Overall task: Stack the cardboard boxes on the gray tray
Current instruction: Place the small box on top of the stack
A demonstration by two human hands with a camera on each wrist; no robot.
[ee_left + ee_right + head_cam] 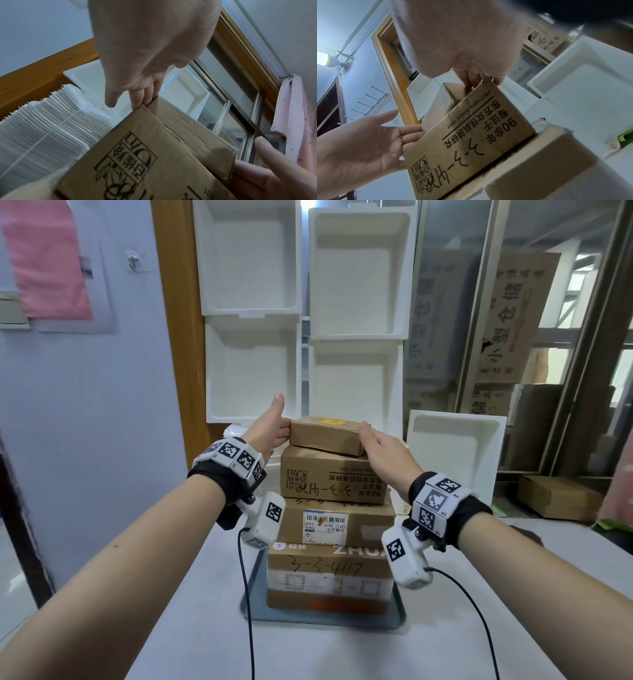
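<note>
A stack of cardboard boxes stands on the gray tray (253,607): a large bottom box (330,575), a labelled third box (339,520), a second box (334,479) with printed text, and a small flat top box (325,436). My left hand (274,426) presses straight fingers against the top box's left end, thumb raised. My right hand (376,443) lies against its right end, fingertips at the upper corner. The left wrist view has the left hand's fingers (137,97) at the top box (188,128). In the right wrist view, the right hand's fingers (471,77) reach behind the second box (471,135).
White foam trays (356,275) lean against the window behind the stack, and another (452,453) stands at the right. A pile of white bags (42,128) sits behind the stack on the left. A low cardboard box (558,498) lies at the far right.
</note>
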